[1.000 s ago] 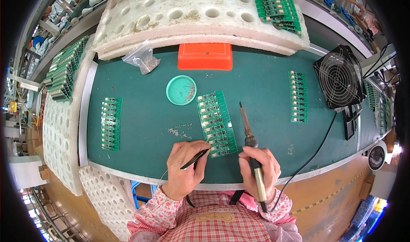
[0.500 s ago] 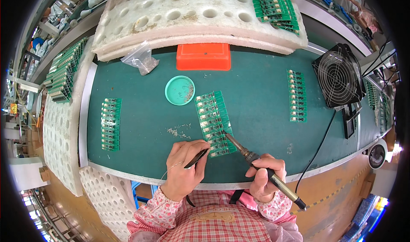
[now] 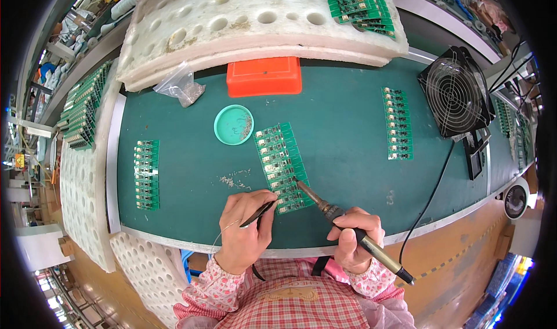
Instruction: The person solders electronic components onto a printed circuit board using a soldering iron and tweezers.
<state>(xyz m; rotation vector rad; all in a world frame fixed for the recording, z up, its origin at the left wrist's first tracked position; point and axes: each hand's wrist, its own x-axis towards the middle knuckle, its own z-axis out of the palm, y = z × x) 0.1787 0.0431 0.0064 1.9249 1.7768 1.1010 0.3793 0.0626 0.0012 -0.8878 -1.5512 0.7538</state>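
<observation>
A strip of green circuit boards [image 3: 282, 166] lies slanted on the green mat in front of me. My right hand [image 3: 354, 236] grips a soldering iron [image 3: 325, 206] whose tip rests on the strip's right edge near its lower end. My left hand [image 3: 246, 227] pinches a thin black tool [image 3: 259, 213] and a fine solder wire, its end at the strip's lower left corner. Small metal scraps [image 3: 235, 181] lie on the mat just left of the strip.
A round teal dish [image 3: 233, 125], an orange box [image 3: 264, 76] and a clear plastic bag [image 3: 181, 85] sit farther back. More board strips lie at left [image 3: 147, 174] and right [image 3: 397, 123]. A black fan [image 3: 455, 97] stands right; white foam trays [image 3: 255, 21] ring the mat.
The soldering iron swung from upright down to a low slant, and its tip came onto the board strip. My left hand stayed in place at the strip's lower corner.
</observation>
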